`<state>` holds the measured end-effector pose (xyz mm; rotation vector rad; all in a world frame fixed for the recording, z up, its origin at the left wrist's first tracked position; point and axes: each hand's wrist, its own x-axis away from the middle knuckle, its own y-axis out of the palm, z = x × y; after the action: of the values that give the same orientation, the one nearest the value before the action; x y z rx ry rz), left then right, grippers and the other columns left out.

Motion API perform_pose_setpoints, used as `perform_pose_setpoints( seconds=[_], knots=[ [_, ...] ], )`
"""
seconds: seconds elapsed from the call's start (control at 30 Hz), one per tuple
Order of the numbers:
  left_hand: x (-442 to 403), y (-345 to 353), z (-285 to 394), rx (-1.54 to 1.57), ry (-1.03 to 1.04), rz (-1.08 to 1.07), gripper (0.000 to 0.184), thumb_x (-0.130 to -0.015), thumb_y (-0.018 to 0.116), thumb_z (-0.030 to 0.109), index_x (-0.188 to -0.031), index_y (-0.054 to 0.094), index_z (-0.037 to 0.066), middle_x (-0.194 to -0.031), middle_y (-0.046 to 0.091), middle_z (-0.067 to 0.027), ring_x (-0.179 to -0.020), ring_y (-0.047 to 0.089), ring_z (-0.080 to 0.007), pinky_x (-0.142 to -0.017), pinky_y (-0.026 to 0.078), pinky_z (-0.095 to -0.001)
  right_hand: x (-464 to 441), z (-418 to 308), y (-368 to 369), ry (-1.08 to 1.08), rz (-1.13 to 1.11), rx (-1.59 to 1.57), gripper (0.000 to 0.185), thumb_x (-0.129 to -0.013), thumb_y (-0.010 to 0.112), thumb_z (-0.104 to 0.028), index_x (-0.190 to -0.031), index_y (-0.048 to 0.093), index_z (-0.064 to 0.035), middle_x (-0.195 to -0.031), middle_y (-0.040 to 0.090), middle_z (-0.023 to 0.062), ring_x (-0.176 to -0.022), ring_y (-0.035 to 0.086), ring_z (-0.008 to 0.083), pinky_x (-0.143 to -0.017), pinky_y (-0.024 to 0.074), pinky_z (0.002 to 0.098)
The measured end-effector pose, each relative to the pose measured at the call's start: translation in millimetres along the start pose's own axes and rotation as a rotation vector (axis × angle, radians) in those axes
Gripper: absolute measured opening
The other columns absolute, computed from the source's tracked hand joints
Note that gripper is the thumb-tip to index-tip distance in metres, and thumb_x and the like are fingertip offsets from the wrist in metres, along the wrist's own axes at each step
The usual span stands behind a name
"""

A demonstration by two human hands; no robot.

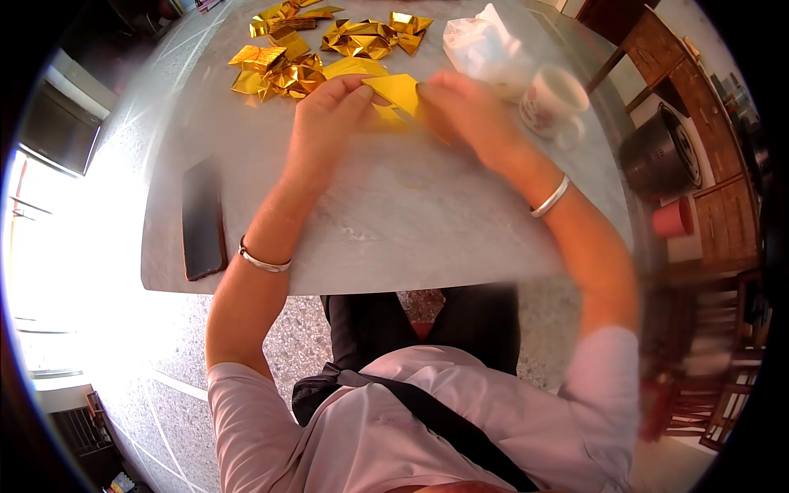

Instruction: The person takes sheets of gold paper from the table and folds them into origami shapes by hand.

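Note:
Between my two hands, above the far part of the table, is a folded piece of gold paper (397, 92). My left hand (333, 111) pinches its left side between thumb and fingers. On its right side my right hand (468, 111) grips the edge; those fingers are partly blurred. More flat gold paper (353, 66) lies just behind my left hand. Several shiny folded gold paper pieces (359, 38) sit in a loose heap beyond, with another cluster (279, 72) to the left.
A white plastic bag (485, 45) rests behind my right hand, and a mug (553, 103) stands to its right. At the left table edge lies a dark phone (203, 222). The grey table (394, 246) ends just before my lap. Wooden drawers (727, 222) stand farther right.

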<state>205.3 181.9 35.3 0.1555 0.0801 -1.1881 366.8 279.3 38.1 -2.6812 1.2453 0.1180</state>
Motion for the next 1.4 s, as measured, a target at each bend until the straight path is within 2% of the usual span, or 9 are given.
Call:
perform_pose_setpoints(
  seconds=[0.17,0.27,0.67,0.87,1.07,1.17,1.27,1.37,1.4],
  knots=[
    [1.7,1.3,1.0,0.082,-0.021,-0.012,0.017,-0.094,0.05,0.009,-0.103,0.059,-0.002,-0.09,0.063,-0.0048,-0.076,0.052,-0.0087,-0.072,0.045,-0.0226,1.2,-1.5,0.5,0.035,0.004,0.046,0.016,-0.091,0.052,-0.017,-0.093,0.058,-0.0028,-0.07,0.055,-0.0018,-0.06,0.047,0.0057,-0.053,0.0378,0.0221],
    [-0.9,-2.0,-4.8,0.053,-0.002,-0.059,0.017,-0.093,0.049,0.009,-0.102,0.058,-0.002,-0.09,0.063,-0.005,-0.077,0.052,-0.0089,-0.072,0.045,-0.0228,0.3,7.7,2.2,-0.298,0.084,0.303,0.013,-0.09,0.054,-0.015,-0.097,0.057,-0.0046,-0.066,0.055,0.0008,-0.055,0.047,0.0082,-0.052,0.04,0.0243],
    [0.8,0.1,-5.6,0.029,-0.05,-0.058,0.017,-0.092,0.051,0.01,-0.1,0.059,-0.002,-0.089,0.063,-0.0057,-0.076,0.055,-0.011,-0.071,0.045,-0.0238,2.6,13.0,16.1,-0.485,0.109,0.585,0.028,-0.082,0.066,-0.025,-0.095,0.052,-0.0033,-0.073,0.059,0.0072,-0.06,0.055,0.0167,-0.056,0.0445,0.0289],
    [0.6,-1.6,-8.8,-0.019,-0.003,-0.046,0.018,-0.091,0.051,0.009,-0.102,0.06,-0.002,-0.087,0.064,-0.0052,-0.076,0.056,-0.0101,-0.07,0.045,-0.0235,2.7,12.4,15.0,-0.417,0.054,0.426,0.025,-0.084,0.063,-0.021,-0.096,0.052,-0.0025,-0.077,0.06,0.0108,-0.064,0.058,0.02,-0.061,0.0471,0.0306],
    [3.9,4.8,-5.3,-0.106,0.064,-0.013,0.02,-0.09,0.052,0.01,-0.103,0.06,-0.002,-0.085,0.064,-0.0037,-0.073,0.056,-0.0086,-0.067,0.046,-0.0228,1.2,16.2,10.5,-0.681,0.122,0.777,0.017,-0.085,0.057,-0.012,-0.1,0.054,-0.0033,-0.085,0.059,0.0137,-0.072,0.06,0.0283,-0.062,0.0492,0.0368],
    [6.0,9.8,-5.1,-0.375,0.115,0.053,0.021,-0.09,0.053,0.013,-0.103,0.06,-0.002,-0.086,0.064,-0.0029,-0.072,0.056,-0.0078,-0.066,0.047,-0.0229,2.3,14.2,10.1,-0.736,0.112,0.834,0.019,-0.082,0.057,-0.009,-0.1,0.054,-0.0034,-0.086,0.056,0.0121,-0.074,0.059,0.0287,-0.063,0.0491,0.0388],
    [-0.3,5.9,-25.9,-0.526,0.281,0.107,0.021,-0.088,0.056,0.015,-0.1,0.059,-0.002,-0.079,0.064,-0.0055,-0.068,0.058,-0.0099,-0.063,0.047,-0.0256,1.2,12.8,10.6,-0.852,0.152,0.9,0.023,-0.079,0.058,-0.007,-0.101,0.054,-0.0023,-0.085,0.055,0.0113,-0.074,0.059,0.0277,-0.063,0.0489,0.0373],
    [12.2,13.4,1.5,-0.827,0.142,0.062,0.023,-0.084,0.054,0.02,-0.095,0.058,0.0,-0.087,0.063,-0.0196,-0.08,0.061,-0.0352,-0.069,0.049,-0.0392,0.2,8.8,10.4,-0.929,0.126,1.009,0.026,-0.077,0.058,-0.007,-0.102,0.052,-0.0002,-0.087,0.055,0.0117,-0.073,0.058,0.0275,-0.062,0.049,0.0348],
    [11.3,13.2,0.3,-0.836,0.196,0.077,0.021,-0.085,0.053,0.02,-0.093,0.056,0.001,-0.085,0.063,-0.0197,-0.079,0.06,-0.0366,-0.067,0.048,-0.0411,-3.6,7.6,9.5,-0.972,0.17,1.002,0.027,-0.077,0.058,-0.007,-0.102,0.052,0.0002,-0.087,0.055,0.0119,-0.072,0.058,0.0276,-0.061,0.049,0.0346]
  ],
)
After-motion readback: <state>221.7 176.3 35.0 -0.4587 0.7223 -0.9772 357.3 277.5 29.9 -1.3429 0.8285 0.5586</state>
